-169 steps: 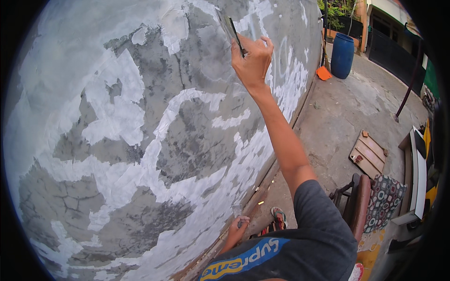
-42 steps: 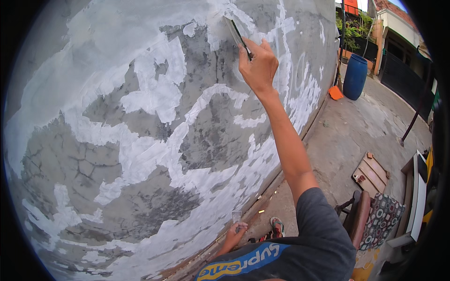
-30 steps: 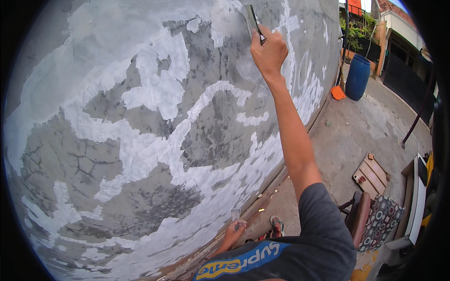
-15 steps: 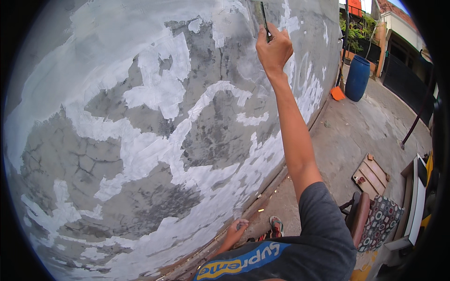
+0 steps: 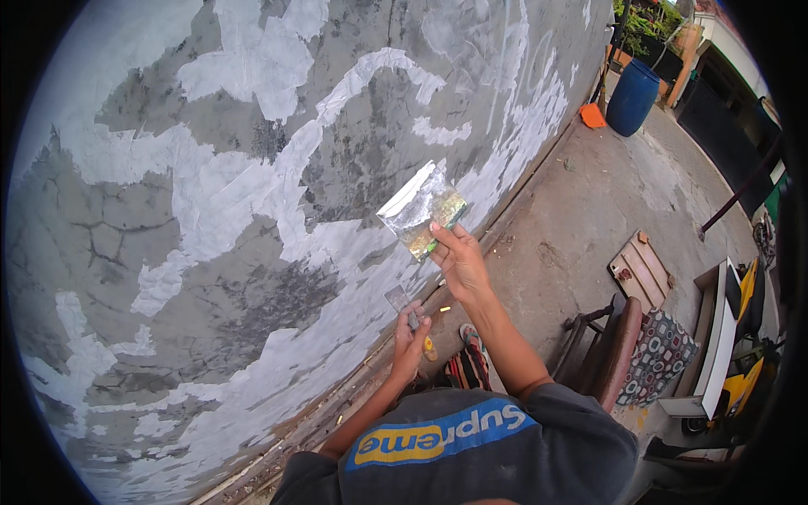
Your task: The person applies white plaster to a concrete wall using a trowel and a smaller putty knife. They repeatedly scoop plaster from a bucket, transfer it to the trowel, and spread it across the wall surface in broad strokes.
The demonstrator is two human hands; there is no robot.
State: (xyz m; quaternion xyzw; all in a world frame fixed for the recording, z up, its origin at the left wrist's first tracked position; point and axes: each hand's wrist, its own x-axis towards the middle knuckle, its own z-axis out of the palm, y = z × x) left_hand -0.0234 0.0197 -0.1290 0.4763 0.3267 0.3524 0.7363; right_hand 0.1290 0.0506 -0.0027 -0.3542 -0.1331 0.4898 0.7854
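One wall [image 5: 210, 210], grey with cracks, patched over with many irregular white filler areas, filled the left and centre of the view. One concrete floor [image 5: 581, 194] ran along its foot to the right. One blue barrel [image 5: 632, 98] stood far off by the wall, with one orange dustpan-like item [image 5: 592, 115] just beside it on the ground. One wooden chair [image 5: 614, 353] stood close behind the person, with one patterned cushion [image 5: 656, 358] against it. One small slatted wooden board [image 5: 641, 271] lay flat on the floor, near the chair. One white panel [image 5: 714, 337] leaned at the right edge. One wide scraper [image 5: 421, 210], its flat blade smeared with grey and yellowish filler, was held up in front of the wall at about mid-height, tilted, blade pointing up and left. One right hand [image 5: 459, 261] gripped its green handle, fingers curled closed around it. One small putty knife [image 5: 401, 303], narrow-bladed, sat just below the wide scraper, apart from it. One left hand [image 5: 410, 341] pinched the small knife's handle, fingers pressed together on it, blade pointing upward. One sandalled foot [image 5: 468, 362] showed on the floor below the hands. One small yellow item [image 5: 429, 347] lay on the ground beside the left hand; what it was could not be told.
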